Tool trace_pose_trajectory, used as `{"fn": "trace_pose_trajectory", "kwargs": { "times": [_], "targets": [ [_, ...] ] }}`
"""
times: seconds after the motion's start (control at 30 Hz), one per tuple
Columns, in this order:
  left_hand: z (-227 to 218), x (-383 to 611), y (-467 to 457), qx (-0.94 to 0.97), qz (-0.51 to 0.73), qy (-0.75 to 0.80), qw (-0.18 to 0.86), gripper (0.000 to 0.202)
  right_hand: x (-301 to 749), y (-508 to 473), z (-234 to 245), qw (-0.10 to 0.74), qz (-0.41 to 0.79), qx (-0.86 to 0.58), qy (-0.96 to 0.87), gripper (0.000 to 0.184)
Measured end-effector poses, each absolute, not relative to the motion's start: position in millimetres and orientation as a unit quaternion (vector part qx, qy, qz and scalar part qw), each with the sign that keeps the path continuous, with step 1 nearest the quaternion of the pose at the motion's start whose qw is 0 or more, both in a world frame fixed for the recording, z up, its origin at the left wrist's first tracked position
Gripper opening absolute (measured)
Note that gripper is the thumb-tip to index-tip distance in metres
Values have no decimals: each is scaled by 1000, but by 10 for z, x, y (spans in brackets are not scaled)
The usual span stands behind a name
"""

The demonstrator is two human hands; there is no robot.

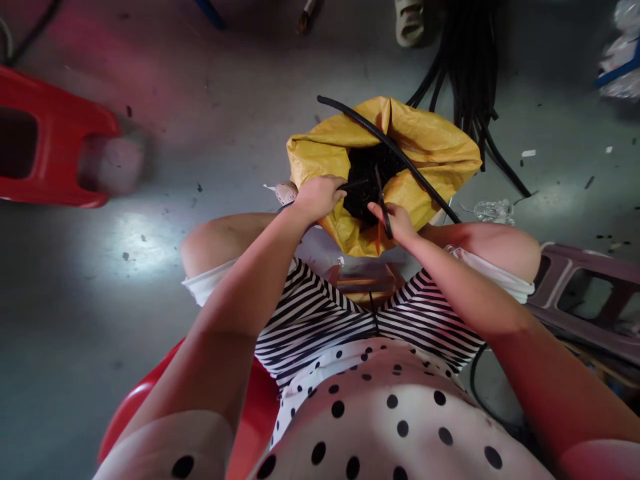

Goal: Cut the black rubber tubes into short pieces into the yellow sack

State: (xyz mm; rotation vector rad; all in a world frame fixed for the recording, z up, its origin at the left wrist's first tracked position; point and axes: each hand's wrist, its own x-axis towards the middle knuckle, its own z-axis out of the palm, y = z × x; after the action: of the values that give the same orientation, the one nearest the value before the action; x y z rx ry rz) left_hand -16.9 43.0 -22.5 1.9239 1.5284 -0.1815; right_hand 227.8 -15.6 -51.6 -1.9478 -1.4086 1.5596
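Observation:
A yellow sack (430,143) stands open on the floor between my knees, filled with short black pieces. My left hand (319,195) is closed at the sack's left rim, gripping a short black piece of tube there. My right hand (395,222) is closed on a short black tube piece (383,200) at the near rim. A long black corrugated tube (385,143) lies slanted across the sack's mouth, from upper left to lower right.
A bundle of long black tubes (467,80) lies on the floor beyond the sack. A red plastic stool (55,143) is at the left, a purple crate (585,293) at the right. I sit on a red seat (125,413). A sandal (409,21) lies far ahead.

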Motion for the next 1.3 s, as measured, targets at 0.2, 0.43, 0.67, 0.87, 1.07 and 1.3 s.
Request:
{"fn": "trace_pose_trajectory", "kwargs": {
  "times": [0.2, 0.43, 0.67, 0.87, 1.07, 1.3],
  "targets": [
    [-185, -175, 445, 740, -84, 596, 300, 45, 2225, -243, -436, 37, 561, -653, -507, 68],
    [-230, -149, 420, 743, -73, 587, 313, 43, 2240, -213, -446, 19, 567, -635, -524, 65],
    [-310, -124, 385, 770, -61, 533, 346, 46, 2273, -160, -452, 18, 588, -625, -513, 65],
    [-359, -117, 365, 786, -94, 507, 341, 43, 2311, -128, -517, -15, 608, -601, -519, 65],
    [-395, -153, 358, 796, -120, 492, 332, 43, 2289, -161, -557, -51, 549, -619, -559, 68],
    [-434, -157, 360, 783, -126, 517, 321, 43, 2271, -224, -549, -17, 518, -624, -585, 75]
  ]
}}
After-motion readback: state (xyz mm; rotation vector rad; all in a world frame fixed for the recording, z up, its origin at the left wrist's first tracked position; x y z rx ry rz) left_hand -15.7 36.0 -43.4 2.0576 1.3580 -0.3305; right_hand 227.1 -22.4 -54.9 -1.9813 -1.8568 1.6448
